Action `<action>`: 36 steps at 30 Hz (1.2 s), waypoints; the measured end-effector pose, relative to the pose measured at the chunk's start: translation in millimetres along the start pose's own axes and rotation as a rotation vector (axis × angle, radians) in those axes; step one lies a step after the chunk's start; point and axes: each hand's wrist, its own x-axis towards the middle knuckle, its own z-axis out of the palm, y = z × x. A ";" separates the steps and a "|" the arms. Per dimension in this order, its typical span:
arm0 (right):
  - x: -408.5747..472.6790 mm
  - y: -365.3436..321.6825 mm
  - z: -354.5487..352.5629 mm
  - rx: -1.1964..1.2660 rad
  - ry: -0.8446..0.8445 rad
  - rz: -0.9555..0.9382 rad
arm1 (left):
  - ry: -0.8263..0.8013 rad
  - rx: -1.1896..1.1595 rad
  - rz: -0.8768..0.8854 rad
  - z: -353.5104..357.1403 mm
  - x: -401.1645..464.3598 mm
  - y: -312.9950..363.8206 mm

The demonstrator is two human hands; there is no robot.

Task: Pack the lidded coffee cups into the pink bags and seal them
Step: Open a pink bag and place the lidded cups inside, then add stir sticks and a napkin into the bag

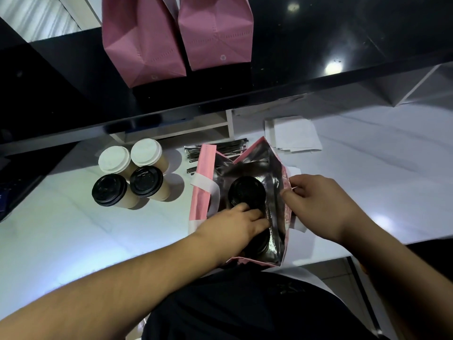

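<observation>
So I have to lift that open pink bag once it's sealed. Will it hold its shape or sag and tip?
The open pink bag looks floppy: its foil-lined walls crease, and the right hand holds one edge open. It would probably sag if lifted by one side. With black-lidded cups standing inside, it likely feels bottom-heavy, so the cups could lean unless the base is supported.

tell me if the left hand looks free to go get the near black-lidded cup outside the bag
Probably not yet: the left hand is down inside the open pink bag on a cup. The black-lidded cup itself stands unobstructed.
</observation>
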 end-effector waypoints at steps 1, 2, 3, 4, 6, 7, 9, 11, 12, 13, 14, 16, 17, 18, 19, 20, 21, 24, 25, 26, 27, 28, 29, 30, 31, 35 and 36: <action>0.9 0.0 1.0 -0.010 0.009 0.012 | 0.003 0.010 0.011 1.0 0.2 -0.4; 2.0 0.1 2.0 -0.019 0.020 0.025 | 0.009 0.024 0.020 1.6 0.8 -1.2; 3.0 -0.1 3.4 -0.027 0.034 0.039 | 0.017 0.034 0.031 1.7 1.4 -1.6; 3.8 -0.8 5.0 -0.034 0.048 0.050 | 0.029 0.039 0.041 2.0 1.5 -1.7; 4.9 -3.8 9.3 -0.043 0.072 0.055 | 0.074 0.071 0.064 1.8 1.1 -0.4; 5.1 -5.3 11.4 -0.054 0.086 0.049 | 0.092 0.103 0.074 0.4 1.2 0.8; 5.8 -7.8 15.2 -0.086 0.121 0.032 | 0.094 0.158 0.089 -6.8 1.2 3.6; 7.7 -7.6 15.4 -0.105 0.161 0.024 | 0.094 0.172 0.107 -25.6 1.4 3.6; 8.7 -6.3 15.0 -0.114 0.171 0.026 | 0.127 0.161 0.120 -38.7 1.4 1.7; 9.9 -4.9 14.2 -0.126 0.181 0.028 | 0.210 0.135 0.132 -53.9 0.4 -2.1; 11.3 -2.7 13.2 -0.138 0.188 0.033 | 0.338 0.088 0.132 -69.4 -1.3 -7.8; 13.7 2.8 11.4 -0.149 0.202 0.051 | 0.615 -0.049 0.086 -96.0 -6.3 -26.6; 14.5 5.8 10.6 -0.151 0.212 0.061 | 0.733 -0.116 0.027 -105.5 -9.0 -40.0; 15.0 8.6 9.9 -0.152 0.225 0.065 | 0.828 -0.196 -0.064 -111.3 -10.7 -55.2; 15.0 10.9 9.1 -0.149 0.243 0.060 | 0.892 -0.299 -0.187 -112.9 -10.9 -71.8; 14.8 12.9 8.1 -0.145 0.264 0.048 | 0.916 -0.417 -0.333 -109.8 -9.6 -90.4; 14.5 14.3 7.2 -0.144 0.282 0.036 | 0.897 -0.523 -0.485 -102.5 -6.4 -109.7; 14.3 16.6 4.0 -0.167 0.281 0.060 | 0.613 -0.533 -0.728 -64.9 5.9 -160.1; 14.9 17.0 3.1 -0.158 0.265 0.084 | 0.490 -0.457 -0.742 -50.5 10.8 -171.9; 15.7 16.8 2.3 -0.150 0.246 0.108 | 0.388 -0.401 -0.754 -37.4 17.0 -181.1; 16.1 16.2 1.5 -0.149 0.230 0.125 | 0.306 -0.380 -0.768 -25.1 23.5 -187.6; 16.6 14.7 1.1 -0.153 0.223 0.130 | 0.243 -0.381 -0.777 -14.0 30.1 -192.9; 16.6 12.8 0.9 -0.160 0.222 0.128 | 0.185 -0.374 -0.780 -4.0 37.0 -196.3; 16.5 11.0 0.8 -0.164 0.225 0.123 | 0.140 -0.360 -0.773 4.2 44.3 -198.5; 16.1 9.0 0.7 -0.163 0.231 0.118 | 0.116 -0.344 -0.754 11.4 51.6 -200.8; 15.8 5.5 1.1 -0.175 0.240 0.116 | 0.110 -0.242 -0.647 33.7 70.4 -207.0; 15.6 5.0 1.9 -0.176 0.242 0.113 | 0.115 -0.220 -0.630 37.4 72.7 -208.3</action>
